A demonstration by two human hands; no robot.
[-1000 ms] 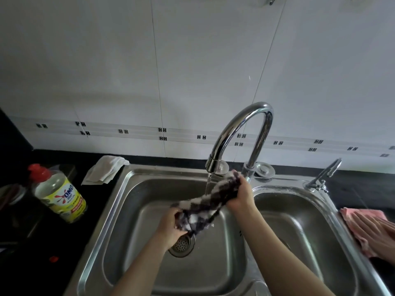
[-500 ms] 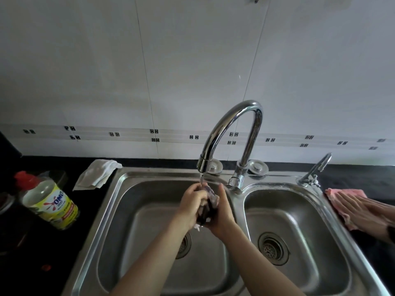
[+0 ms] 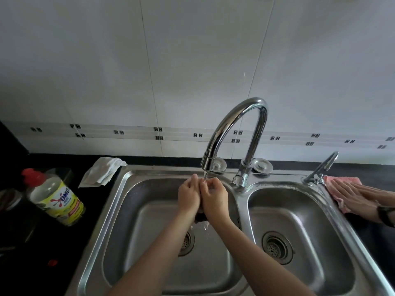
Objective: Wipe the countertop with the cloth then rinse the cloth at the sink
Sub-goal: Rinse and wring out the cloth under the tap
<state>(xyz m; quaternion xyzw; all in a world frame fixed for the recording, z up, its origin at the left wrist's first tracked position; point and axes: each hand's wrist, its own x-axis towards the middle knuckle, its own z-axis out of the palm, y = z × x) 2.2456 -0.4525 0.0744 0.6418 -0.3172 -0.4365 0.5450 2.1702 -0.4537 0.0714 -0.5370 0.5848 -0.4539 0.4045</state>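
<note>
While water runs from the spout of the tall curved tap (image 3: 252,102), both hands are pressed together right under the thin stream, above the left basin (image 3: 149,210) of the steel double sink (image 3: 242,201). The left hand (image 3: 189,196) and right hand (image 3: 213,197) squeeze the dark cloth (image 3: 199,217) between them. The right fingers curl tightly round it, and the left fingers fold in against the right hand to clamp it. Most of the cloth is hidden inside this grip; only a small dark wad shows under the heels of the palms. Drops fall from it toward the left drain (image 3: 186,242), which the left forearm partly covers.

The right basin (image 3: 299,212) has its own drain (image 3: 275,247). A crumpled white cloth (image 3: 102,170) lies on the black countertop (image 3: 92,201) at the sink's back left corner, and a detergent bottle (image 3: 55,197) with a red cap stands further left. A small tap (image 3: 323,166) stands at the back right corner. Just beside it, a second person's hand (image 3: 350,195) lies flat, fingers straight, on a pink cloth (image 3: 342,180) on the counter, with a dark watch (image 3: 386,215) on the wrist.
</note>
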